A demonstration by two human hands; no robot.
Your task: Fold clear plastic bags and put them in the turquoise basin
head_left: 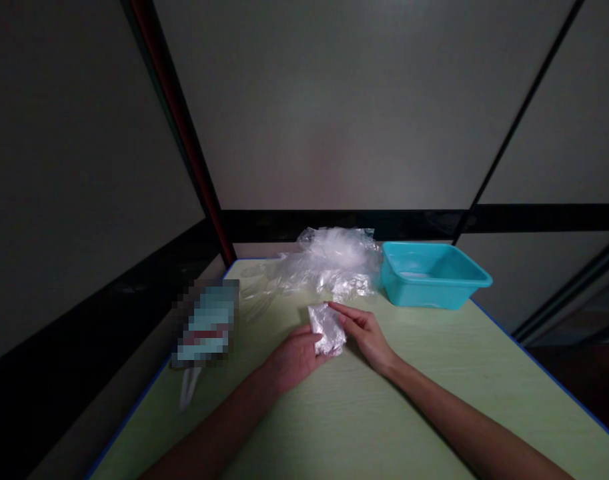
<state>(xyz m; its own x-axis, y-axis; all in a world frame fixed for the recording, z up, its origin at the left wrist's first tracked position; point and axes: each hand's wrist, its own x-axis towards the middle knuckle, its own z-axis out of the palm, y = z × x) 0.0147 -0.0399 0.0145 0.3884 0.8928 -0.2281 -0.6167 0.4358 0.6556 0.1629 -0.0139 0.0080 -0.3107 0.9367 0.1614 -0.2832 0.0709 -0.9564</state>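
A small folded piece of clear plastic film (327,328) lies on the pale green table (364,413) between my hands. My left hand (291,359) rests at its near left edge, fingers curled against the film. My right hand (365,333) lies along its right side, fingers stretched out flat and touching the film's top corner. Just behind them sits a loose heap of crumpled clear plastic bags (329,263).
A turquoise plastic tub (434,275) stands at the back right of the table. A blurred-out rectangular item (207,323) sits near the left edge, something white below it. Dark wall panels rise close behind the table; its blue-trimmed edges fall away left and right.
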